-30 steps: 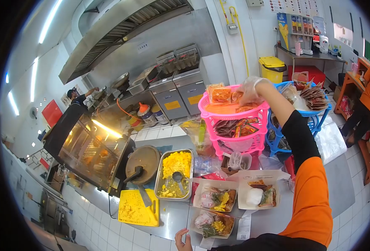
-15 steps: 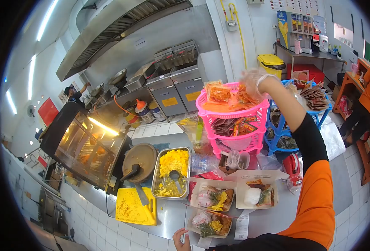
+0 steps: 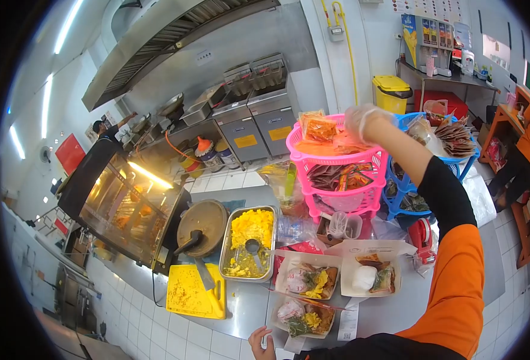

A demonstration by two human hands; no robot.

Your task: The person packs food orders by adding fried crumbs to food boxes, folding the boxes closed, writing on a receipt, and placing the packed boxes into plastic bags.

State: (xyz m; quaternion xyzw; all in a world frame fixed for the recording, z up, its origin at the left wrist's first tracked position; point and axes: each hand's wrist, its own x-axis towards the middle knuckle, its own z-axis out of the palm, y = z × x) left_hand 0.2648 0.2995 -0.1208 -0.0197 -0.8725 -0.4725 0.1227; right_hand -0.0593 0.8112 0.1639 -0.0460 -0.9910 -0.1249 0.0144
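Right hand [image 3: 368, 123], gloved, over the top tier of the pink rack [image 3: 337, 160], right of the orange packets [image 3: 320, 129] lying there; whether it grips one, I cannot tell. Left hand [image 3: 262, 344], loosely open, near the food boxes [image 3: 347, 287].

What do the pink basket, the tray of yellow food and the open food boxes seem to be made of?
The pink basket looks like glossy moulded plastic: even colour, slotted walls. The tray is probably stainless steel or aluminium, its bare metal shining. The food boxes seem smooth paperboard, with thin, folded flaps; any coating I cannot tell.
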